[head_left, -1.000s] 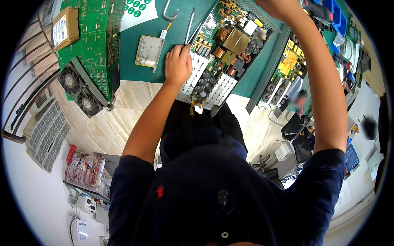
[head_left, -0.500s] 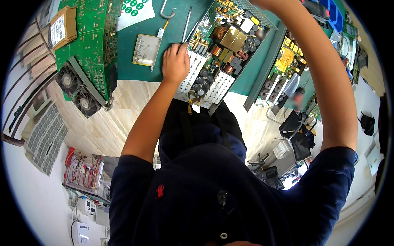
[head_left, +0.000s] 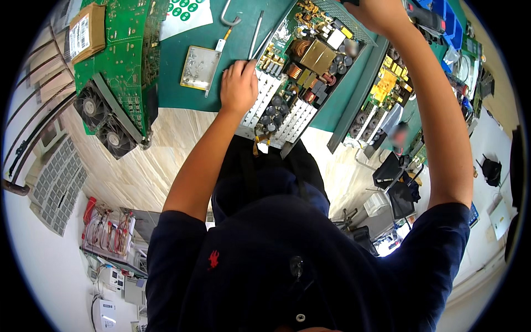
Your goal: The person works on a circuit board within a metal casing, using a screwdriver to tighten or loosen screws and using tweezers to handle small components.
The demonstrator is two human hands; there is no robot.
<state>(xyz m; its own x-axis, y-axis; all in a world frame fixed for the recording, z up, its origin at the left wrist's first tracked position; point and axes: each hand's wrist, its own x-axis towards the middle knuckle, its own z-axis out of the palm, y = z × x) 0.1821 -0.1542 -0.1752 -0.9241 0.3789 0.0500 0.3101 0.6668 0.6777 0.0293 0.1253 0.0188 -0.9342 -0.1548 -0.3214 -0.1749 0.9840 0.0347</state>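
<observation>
An open power supply unit (head_left: 307, 72), its metal chassis packed with coils, capacitors and white-striped heat sinks, lies tilted on the green bench mat. Against its left side is my left hand (head_left: 239, 87), fingers curled closed over the chassis edge. My right hand (head_left: 381, 14) reaches to the top edge of the picture, beyond the unit's far right corner. Its fingers are bent together by a small dark thing, mostly cut off by the frame. Left of the unit lie a slim metal rod (head_left: 256, 34), a bent grey hook (head_left: 229, 19) and a shallow metal tray (head_left: 199, 67) with small parts.
A large green circuit board (head_left: 119, 47) with two black fans (head_left: 114, 141) and a cardboard box (head_left: 87, 34) stands at the left. A second opened unit (head_left: 384, 88) lies at the right. Blue bins (head_left: 453, 25) are at the far right. A sticker sheet (head_left: 187, 16) lies at the back.
My right hand has come further into view at the top, and a dark thing now shows by its fingers. My left hand stays at the chassis edge. The view has shifted slightly.
</observation>
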